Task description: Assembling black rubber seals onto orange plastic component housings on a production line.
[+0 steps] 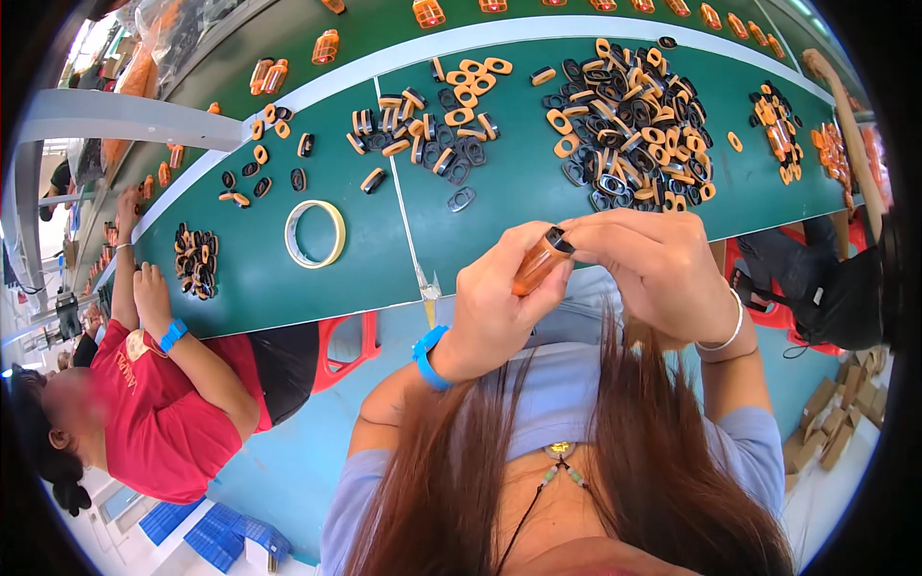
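Observation:
My left hand (499,302), a blue band round its wrist, is closed round a small translucent orange plastic housing (540,269), held tilted above the table's near edge. A black end piece (557,237) sits at the upper end of the housing. My right hand (658,274) is closed, its thumb and fingertips pressed against that black end piece. Whether the piece is fully seated cannot be seen. Beyond my hands lies a big heap of black and tan oval rings (634,125). A looser group of the same rings (461,86) lies to its left.
A roll of tape (315,233) lies flat on the green table (384,259). Orange housings (327,46) stand along the belt (384,34) behind a pale rail. A co-worker in red (173,413) sits at the left; another person's arm (850,134) reaches in at the right.

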Demonstrator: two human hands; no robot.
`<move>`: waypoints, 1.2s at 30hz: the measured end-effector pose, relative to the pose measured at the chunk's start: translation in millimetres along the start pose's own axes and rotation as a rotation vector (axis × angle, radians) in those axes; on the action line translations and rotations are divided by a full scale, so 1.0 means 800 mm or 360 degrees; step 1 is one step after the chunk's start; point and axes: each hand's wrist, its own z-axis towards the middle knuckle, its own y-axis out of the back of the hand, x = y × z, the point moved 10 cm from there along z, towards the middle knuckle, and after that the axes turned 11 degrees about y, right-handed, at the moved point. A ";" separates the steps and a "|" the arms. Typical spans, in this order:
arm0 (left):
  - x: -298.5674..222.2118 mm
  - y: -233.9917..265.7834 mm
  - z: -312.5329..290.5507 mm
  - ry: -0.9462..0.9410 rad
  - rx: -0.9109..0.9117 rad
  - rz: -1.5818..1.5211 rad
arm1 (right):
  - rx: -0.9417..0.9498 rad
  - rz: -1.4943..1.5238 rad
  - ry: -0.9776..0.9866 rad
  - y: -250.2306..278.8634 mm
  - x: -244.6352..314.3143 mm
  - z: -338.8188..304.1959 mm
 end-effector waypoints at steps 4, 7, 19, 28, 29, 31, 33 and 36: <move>-0.013 -0.005 -0.006 -0.0073 0.0016 0.0213 | 0.0104 -0.0068 -0.0040 -0.003 0.005 -0.002; -0.023 -0.006 -0.010 -0.0179 -0.0004 0.0314 | 0.0128 -0.0185 0.0036 -0.008 0.015 -0.003; 0.023 -0.019 0.006 0.0236 0.0293 -0.0483 | -0.0103 -0.0338 0.0110 0.006 0.018 -0.003; 0.030 -0.042 0.008 0.0684 0.0677 -0.1737 | -0.0156 0.0195 0.0025 -0.005 -0.007 0.012; 0.036 -0.041 0.009 0.0766 0.0584 -0.1787 | -0.0217 0.0223 0.0053 -0.008 -0.008 0.011; 0.035 -0.043 0.008 0.0770 0.0678 -0.1928 | -0.0240 0.0277 0.0054 -0.016 -0.011 0.010; 0.031 -0.045 0.004 0.0778 0.0769 -0.2073 | -0.0252 0.0282 0.0115 -0.016 -0.011 0.012; 0.017 -0.048 -0.002 0.0752 0.0903 -0.2073 | -0.0311 0.0390 0.0135 -0.021 -0.011 0.011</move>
